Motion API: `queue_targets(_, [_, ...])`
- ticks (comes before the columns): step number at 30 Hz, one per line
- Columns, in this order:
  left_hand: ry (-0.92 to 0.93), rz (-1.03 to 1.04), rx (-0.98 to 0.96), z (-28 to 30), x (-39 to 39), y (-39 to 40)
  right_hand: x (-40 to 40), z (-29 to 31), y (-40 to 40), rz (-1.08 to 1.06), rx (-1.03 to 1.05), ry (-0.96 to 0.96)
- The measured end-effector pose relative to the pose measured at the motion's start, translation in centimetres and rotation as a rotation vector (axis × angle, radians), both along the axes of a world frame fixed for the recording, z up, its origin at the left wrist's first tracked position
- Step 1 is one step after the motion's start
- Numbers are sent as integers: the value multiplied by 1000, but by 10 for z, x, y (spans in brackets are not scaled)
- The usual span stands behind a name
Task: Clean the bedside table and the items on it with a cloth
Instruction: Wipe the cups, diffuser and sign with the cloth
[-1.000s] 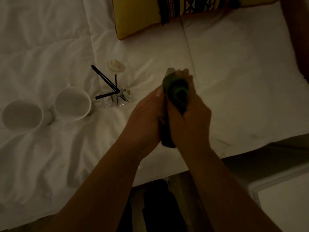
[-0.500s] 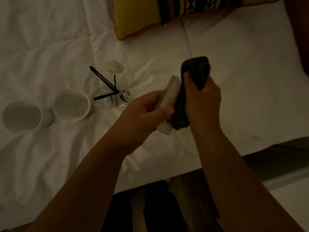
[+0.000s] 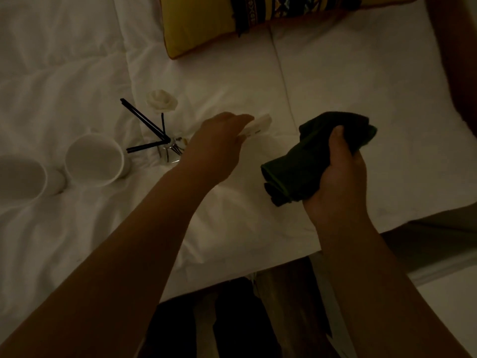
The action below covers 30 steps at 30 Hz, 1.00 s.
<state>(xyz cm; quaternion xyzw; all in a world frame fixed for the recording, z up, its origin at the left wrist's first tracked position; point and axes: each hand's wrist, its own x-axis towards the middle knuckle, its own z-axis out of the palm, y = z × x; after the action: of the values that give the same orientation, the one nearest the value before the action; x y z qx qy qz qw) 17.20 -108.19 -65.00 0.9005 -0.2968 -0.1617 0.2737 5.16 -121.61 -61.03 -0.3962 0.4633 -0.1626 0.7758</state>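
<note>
Hands apart over the white bed (image 3: 361,86).
Right hand (image 3: 338,177), right of centre, gripped the bunched dark cloth (image 3: 309,161); left hand (image 3: 219,140), centre frame, pinched a small white object (image 3: 259,125) beside the diffuser (image 3: 167,148) and mugs (image 3: 95,158).

Bedroom: white bed (image 3: 335,86), pillow (image 3: 201,21).

Cloth and glazed ware on bedding

A matt dark cloth (image 3: 309,161), glossy white mugs (image 3: 94,160) and soft creased white bedding (image 3: 77,73) are seen.
</note>
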Motion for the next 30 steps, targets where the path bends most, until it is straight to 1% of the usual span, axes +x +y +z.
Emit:
queue_targets(3, [61, 3, 140, -11, -2, -3, -9, 3, 0, 27, 45, -33])
queue_targets(5, [51, 29, 126, -6, -6, 0, -12, 9, 0, 51, 117, -66])
queue_targets(7, [30, 106, -13, 10, -12, 4, -15, 17, 1, 91, 205, -87])
queue_targets(8, [54, 160, -110, 22, -17, 7, -16, 23, 2, 119, 231, -94])
queue_targets(9, [129, 228, -223, 36, -22, 8, -16, 33, 4, 157, 252, -106])
queue_targets(10, [279, 321, -368, 51, -27, 9, -15, 42, 7, 191, 254, -104])
queue_targets(11, [556, 427, -516, 69, -29, 10, -11, 53, 11, 234, 246, -112])
queue_targets(12, [887, 519, -640, 91, -35, 16, -10, 67, 19, 276, 218, -97])
queue_targets(13, [1146, 543, -714, 102, -37, 18, -6, 76, 24, 313, 200, -109])
queue_targets(14, [1284, 504, -782, 118, -43, 25, -3, 90, 30, 352, 180, -122])
queue_targets(15, [1316, 440, -837, 129, -48, 31, 0, 102, 36, 386, 161, -146])
queue_targets(16, [1267, 404, -895, 145, -54, 41, 3, 119, 45, 431, 130, -157])
queue_targets(18, [1067, 402, -975, 172, -61, 59, 10, 146, 59, 517, 69, -184])
queue_targets(20, [876, 469, -1027, 205, -62, 87, 18, 180, 78, 632, 8, -192])
queue_targets(23, [717, 541, -1064, 256, -67, 142, 29, 221, 112, 815, -67, -192])
queue_targets(27, [576, 711, -1104, 320, -94, 229, 40, 274, 179, 1151, -5, -215])
queue_targets(30, [499, 899, -1242, 360, -132, 300, 38, 302, 251, 1409, 118, -202])
